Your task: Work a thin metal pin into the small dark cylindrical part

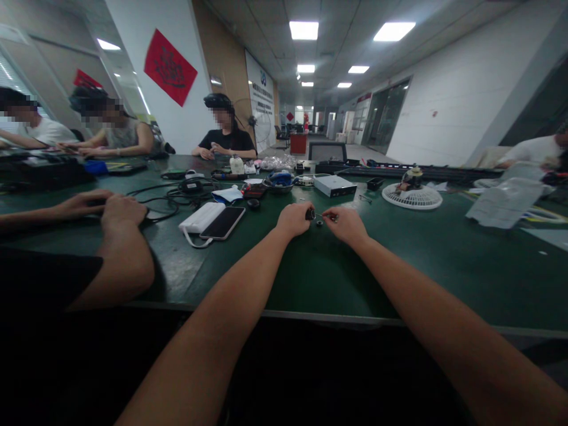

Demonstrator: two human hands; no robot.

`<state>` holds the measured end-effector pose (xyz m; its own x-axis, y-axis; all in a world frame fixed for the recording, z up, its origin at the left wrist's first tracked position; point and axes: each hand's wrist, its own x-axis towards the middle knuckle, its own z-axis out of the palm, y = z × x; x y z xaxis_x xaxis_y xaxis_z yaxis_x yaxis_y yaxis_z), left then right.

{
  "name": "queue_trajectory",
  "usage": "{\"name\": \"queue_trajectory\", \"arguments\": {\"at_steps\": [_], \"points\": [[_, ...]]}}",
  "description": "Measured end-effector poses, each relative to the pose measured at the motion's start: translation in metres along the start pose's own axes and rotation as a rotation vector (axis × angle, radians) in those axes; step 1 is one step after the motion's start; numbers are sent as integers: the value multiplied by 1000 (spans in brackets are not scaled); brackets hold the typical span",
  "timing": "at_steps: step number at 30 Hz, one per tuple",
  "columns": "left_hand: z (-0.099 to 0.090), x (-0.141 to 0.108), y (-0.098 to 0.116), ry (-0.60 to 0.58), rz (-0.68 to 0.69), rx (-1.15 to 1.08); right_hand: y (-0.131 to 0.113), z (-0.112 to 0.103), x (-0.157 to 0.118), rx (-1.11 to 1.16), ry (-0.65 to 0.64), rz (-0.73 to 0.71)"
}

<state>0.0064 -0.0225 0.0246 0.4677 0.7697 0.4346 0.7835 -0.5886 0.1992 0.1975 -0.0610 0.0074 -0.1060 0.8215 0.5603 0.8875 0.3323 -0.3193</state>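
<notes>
Just above the green table, my left hand is closed around a small dark round part, whose exact kind is too small to make out. Facing it, my right hand pinches a thin metal tool that points left at the part, its tip close to or touching it. Below the gap between both hands lies a small dark ring-like piece on the table. My fingers partly hide both held things.
A phone lies beside a white power bank on the left. Beyond my hands are a metal drive box and a white fan grille. At the left, a co-worker's hands rest near black cables.
</notes>
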Motion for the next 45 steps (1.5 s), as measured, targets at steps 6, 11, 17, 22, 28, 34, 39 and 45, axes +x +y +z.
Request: {"name": "queue_trajectory", "arguments": {"at_steps": [6, 11, 17, 22, 28, 34, 39, 45], "points": [[1, 1, -4, 16, 0, 1, -3, 1, -2, 27, -63, -53], [5, 1, -5, 3, 42, -10, -5, -1, -3, 12, -57, -57], [7, 2, -5, 1, 78, -11, -4, -1, -2, -27, -13, 8], [6, 2, -5, 13, 77, 3, -4, -1, -2, -39, -30, 28], [5, 2, -7, 37, 71, 22, -5, -1, -3, -1, -107, -2], [8, 3, -8, 25, 91, 21, -9, -3, -4, -1, -114, -22], [9, 3, -7, 15, 112, 9, -7, -2, -3, -40, -63, 30], [7, 3, -7, 39, 102, 16, -4, 0, -2, -35, -85, 36]]}}
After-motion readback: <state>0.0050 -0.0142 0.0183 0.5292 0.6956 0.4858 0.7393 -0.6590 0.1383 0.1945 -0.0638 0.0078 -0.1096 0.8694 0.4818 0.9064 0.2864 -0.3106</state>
